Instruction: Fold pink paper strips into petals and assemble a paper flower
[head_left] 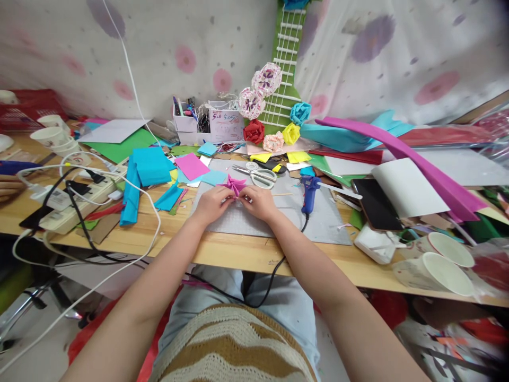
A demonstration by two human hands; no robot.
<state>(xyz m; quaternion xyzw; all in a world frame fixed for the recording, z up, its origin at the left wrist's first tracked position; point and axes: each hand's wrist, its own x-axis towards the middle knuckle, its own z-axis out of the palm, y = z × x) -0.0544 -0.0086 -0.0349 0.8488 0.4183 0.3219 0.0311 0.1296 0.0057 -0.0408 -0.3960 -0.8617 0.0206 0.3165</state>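
Note:
Between my hands is a pink paper flower (233,184) with pointed petals, held above the grey cutting mat (254,225). My left hand (213,203) pinches its lower left side with closed fingers. On the right side, my right hand (256,202) grips the same flower near its base. The fingertips hide the flower's underside. Just beyond my right hand lie scissors (263,179) with pale handles. A thin wooden stick (282,194) lies beside my right hand on the mat. Farther right rests a blue glue gun (309,195), its black cord running down over the table edge.
Blue crepe paper (149,167) and a white power strip (79,204) with tangled cables lie left. A black phone (376,204) and paper cups (435,271) are on the right. Behind stand a pen box (185,122) and paper flowers (254,131). Another person's hand (11,187) shows far left.

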